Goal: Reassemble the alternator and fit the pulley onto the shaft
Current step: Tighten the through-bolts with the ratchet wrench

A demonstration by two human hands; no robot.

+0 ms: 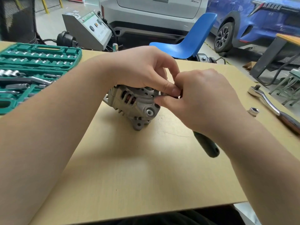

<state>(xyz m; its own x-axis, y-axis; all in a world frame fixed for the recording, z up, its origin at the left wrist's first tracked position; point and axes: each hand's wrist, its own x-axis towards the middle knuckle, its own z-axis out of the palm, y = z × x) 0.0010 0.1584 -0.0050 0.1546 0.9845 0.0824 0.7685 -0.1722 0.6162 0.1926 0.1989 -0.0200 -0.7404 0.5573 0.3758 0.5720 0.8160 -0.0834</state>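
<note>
Alternator (pixel 133 103) at frame centre on bench (pixel 129 168), pulley end facing right, copper windings visible thru housing slots. Left hand (pixel 142 69) draped over top of housing, fingers curled, thumb pressed onto a small dark part at the right end. Right hand (pixel 199 98) meeting it there, fingers curled round same dark part; can't tell if it's the pulley, mostly hidden. Dark green tool handle (pixel 206 143) poking out below right wrist, lower right of centre. Green socket set case (pixel 32 69) open at upper left. Ratchet wrench (pixel 267 103) at right edge w/ loose socket (pixel 253 111) just beside it. Blue chair (pixel 191 39) behind bench, cars beyond.
</note>
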